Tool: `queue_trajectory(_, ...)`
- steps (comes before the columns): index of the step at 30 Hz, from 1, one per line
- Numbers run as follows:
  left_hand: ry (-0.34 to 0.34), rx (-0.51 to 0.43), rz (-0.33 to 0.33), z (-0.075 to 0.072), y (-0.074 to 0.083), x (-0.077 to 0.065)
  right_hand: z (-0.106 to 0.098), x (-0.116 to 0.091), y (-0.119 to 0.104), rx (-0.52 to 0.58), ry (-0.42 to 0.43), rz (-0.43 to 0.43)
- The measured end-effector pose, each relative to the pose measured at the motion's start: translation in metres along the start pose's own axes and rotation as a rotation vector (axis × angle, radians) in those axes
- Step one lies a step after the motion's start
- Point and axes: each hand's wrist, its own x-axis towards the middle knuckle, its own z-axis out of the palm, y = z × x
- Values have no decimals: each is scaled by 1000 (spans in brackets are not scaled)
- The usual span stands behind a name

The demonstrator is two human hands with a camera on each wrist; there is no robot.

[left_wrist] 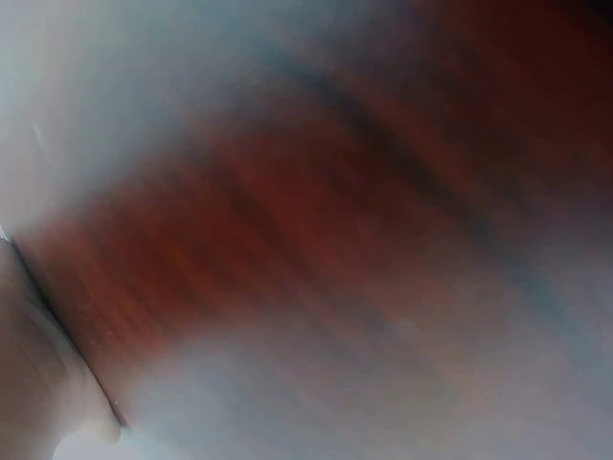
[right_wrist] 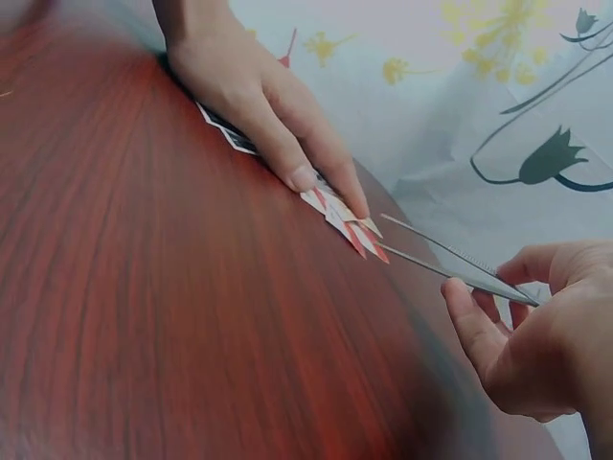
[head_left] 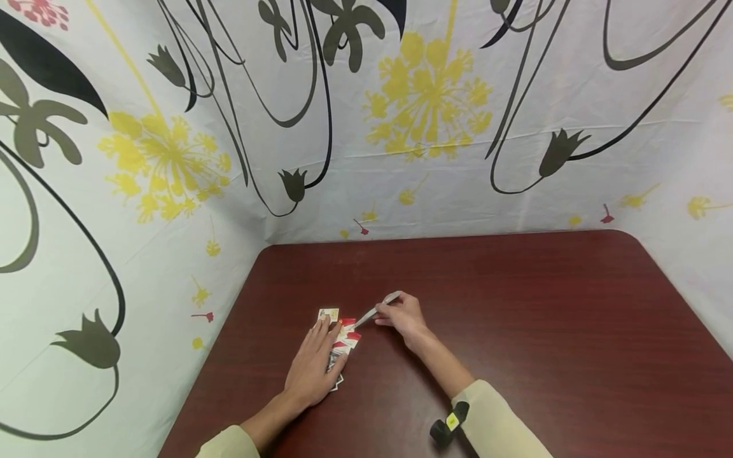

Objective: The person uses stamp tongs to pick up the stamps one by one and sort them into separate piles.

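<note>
My left hand (head_left: pixel 314 366) lies over a strip of small overlapping paper pieces, its fingers stretched out and pressing on them. Red-and-white pieces (head_left: pixel 348 336) show beside the index finger, a pale yellowish piece (head_left: pixel 329 313) sticks out past the fingertips, and dark pieces with white edges (right_wrist: pixel 222 126) emerge under the palm. The rest of the strip is hidden. My right hand (head_left: pixel 405 316) pinches metal tweezers (right_wrist: pixel 479 282) near their back end. Their two arms stand apart, with the tips right at the red-and-white pieces. The left wrist view is mostly blur.
A dark red wood-grain table (head_left: pixel 515 305) extends around both hands. Behind it and along its sides hangs a white cloth (head_left: pixel 366 133) printed with flowers and stems. A black strap with a yellow patch (head_left: pixel 452 422) sits at the right sleeve cuff.
</note>
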Motion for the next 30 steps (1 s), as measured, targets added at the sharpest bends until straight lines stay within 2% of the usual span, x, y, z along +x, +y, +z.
queue_trajectory(5,-11,1,-4,-1,1,0,6,-1,6,12,-15,-18)
queue_trajectory(12,11,10,4,1,0,0,9,-1,13,-39,-5,-38)
queue_trajectory(15,-2,12,-3,1,0,1,10,-2,16,-60,4,-38)
queue_trajectory(30,-14,14,-4,-1,1,0,16,-2,22,-141,99,-81)
